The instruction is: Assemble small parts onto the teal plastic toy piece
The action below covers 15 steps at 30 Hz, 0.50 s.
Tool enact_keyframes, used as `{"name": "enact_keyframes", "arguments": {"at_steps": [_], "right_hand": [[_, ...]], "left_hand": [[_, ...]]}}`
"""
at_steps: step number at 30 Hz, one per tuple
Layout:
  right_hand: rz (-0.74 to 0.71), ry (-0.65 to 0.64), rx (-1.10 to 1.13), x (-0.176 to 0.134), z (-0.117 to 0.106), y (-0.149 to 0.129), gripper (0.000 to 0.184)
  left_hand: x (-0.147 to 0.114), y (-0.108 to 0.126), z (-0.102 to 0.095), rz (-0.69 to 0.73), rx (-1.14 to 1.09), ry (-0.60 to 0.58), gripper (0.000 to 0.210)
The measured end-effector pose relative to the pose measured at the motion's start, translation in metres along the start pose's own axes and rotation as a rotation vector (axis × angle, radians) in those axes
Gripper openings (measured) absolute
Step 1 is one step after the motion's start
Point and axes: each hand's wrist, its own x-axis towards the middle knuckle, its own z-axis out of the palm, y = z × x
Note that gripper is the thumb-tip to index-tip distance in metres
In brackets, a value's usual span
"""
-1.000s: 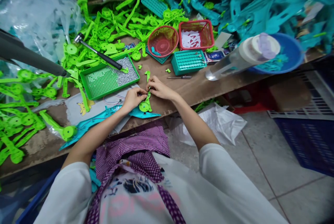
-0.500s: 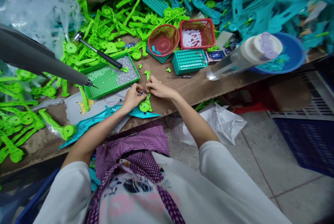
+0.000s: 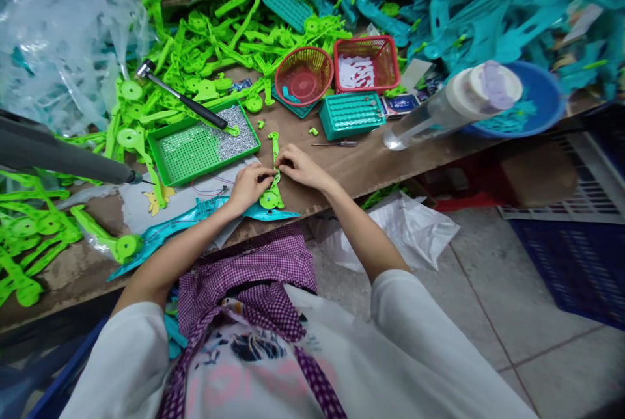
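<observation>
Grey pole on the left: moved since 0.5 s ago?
Yes. The grey pole has pulled back left: its tip, earlier over the green tray, now stops short of the tray's left edge.

A slim bright-green plastic part [image 3: 273, 175] with a round disc end lies flat at the bench edge.

The green piece [image 3: 273, 178] under my fingers is smooth molded plastic with a slight shine, same stuff as the teal part [image 3: 195, 220] lying along the near edge of the bench [image 3: 381, 159], which itself is worn, matt brown board, kind of rough looking. The green tray [image 3: 188, 152] is plastic too, half full of tiny shiny metal bits, and the hammer [image 3: 180, 99] across its far corner has a bright metal head and a matt black handle. My apron [image 3: 254, 276] is soft checked cloth, not glossy at all.
</observation>
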Motion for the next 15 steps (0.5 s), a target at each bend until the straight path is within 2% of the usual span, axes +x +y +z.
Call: {"name": "enact_keyframes", "arguments": {"at_steps": [5,10,12,15], "right_hand": [[0.087,0.15,0.106,0.002,0.009,0.004,0.015],[0.196,0.249,-0.081,0.004,0.013,-0.005,0.014],[0.244,0.257,-0.178,0.006,0.012,-0.008,0.012],[0.275,0.191,-0.206,0.01,0.009,-0.008,0.011]], "left_hand": [[-0.004,-0.001,0.003,0.08,0.121,-0.043,0.026],[-0.006,0.001,0.004,0.106,0.246,-0.103,0.029],[-0.006,0.002,0.003,0.105,0.285,-0.124,0.029],[-0.005,0.003,0.002,0.108,0.309,-0.152,0.028]]}}
